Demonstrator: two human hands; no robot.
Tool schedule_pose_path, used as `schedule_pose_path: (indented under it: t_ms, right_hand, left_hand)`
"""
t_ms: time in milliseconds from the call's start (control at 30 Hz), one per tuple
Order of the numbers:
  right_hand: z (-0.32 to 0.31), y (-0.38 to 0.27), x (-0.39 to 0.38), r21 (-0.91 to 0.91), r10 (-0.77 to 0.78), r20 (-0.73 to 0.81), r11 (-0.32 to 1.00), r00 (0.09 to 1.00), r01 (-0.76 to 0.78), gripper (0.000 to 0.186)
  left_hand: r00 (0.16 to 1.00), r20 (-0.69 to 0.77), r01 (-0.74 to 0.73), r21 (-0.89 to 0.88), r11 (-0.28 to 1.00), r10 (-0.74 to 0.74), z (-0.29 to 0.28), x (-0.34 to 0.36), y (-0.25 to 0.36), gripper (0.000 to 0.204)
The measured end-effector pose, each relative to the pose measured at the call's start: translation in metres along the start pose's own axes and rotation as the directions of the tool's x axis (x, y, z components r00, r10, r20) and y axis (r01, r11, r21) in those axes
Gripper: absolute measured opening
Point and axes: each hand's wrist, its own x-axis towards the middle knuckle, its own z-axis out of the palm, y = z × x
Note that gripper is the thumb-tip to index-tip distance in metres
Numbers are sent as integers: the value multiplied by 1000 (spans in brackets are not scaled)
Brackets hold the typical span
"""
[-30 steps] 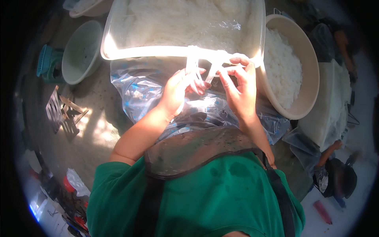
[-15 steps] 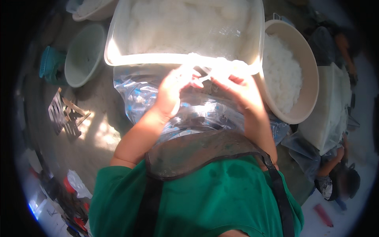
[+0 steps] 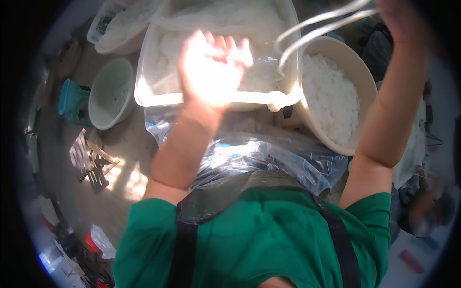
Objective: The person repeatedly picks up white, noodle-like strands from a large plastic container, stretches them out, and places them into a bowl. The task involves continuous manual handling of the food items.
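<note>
My left hand (image 3: 209,69), washed out by glare, is over the front part of a translucent tub (image 3: 168,21) of soft white material; its fingers are loosely bent and apart, with nothing visible in them. Up at the right, my blurred right hand (image 3: 398,21) grips long white strands (image 3: 331,24), which dangle in loops toward the tub's right side. A pale lump (image 3: 275,101) sits on the tub's front rim. Crinkled clear plastic (image 3: 245,149) with blue marks lies below the tub.
A beige basin (image 3: 365,86) of white material stands right, a pale bowl (image 3: 96,101) and teal plastic item (image 3: 72,98) left. Another white-filled basin (image 3: 115,45) is upper left. A slatted wooden item (image 3: 86,158) lies on the floor (image 3: 122,216). A blurred co-worker (image 3: 422,206) is at right.
My hands have parted from the front rim: the left has risen over the tub, the right has swung up and right, lifting the white strands. The tub appears farther left and lower in view.
</note>
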Motion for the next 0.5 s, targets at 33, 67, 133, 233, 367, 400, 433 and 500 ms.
schedule_pose_path:
  t_ms: [33,67,133,233,367,400,433,500]
  right_hand:
    - [16,26,-16,-239,-66,27,968,997,71,8]
    - [34,50,-35,-482,-136,56,864,989,146,10]
    - [33,81,-54,-773,-154,41,622,987,129,14]
    - [14,115,-75,-894,247,140,448,959,15,21]
    - [9,140,-102,-962,422,80,270,903,-41,25]
    - [10,142,-107,-959,443,63,276,894,-69,24]
    - [12,144,-110,-955,464,48,282,884,-96,23]
    - [14,142,-111,-945,447,85,320,890,-71,22]
  left_hand:
    - [986,-159,35,-50,998,-43,-24,-7,-15,16]
    - [947,-308,52,-114,992,-85,-47,-16,-30,15]
    - [933,-357,126,219,968,-41,-97,-34,-51,6]
    - [902,-418,207,638,742,108,-168,-47,-56,26]
    - [923,237,-334,885,323,304,-66,-35,-39,25]
    - [843,491,-467,871,-152,220,-49,-22,-30,22]
    - [746,619,-586,785,-201,246,-36,-10,-28,19]
    - [555,815,-780,580,-234,168,-35,14,-18,27]
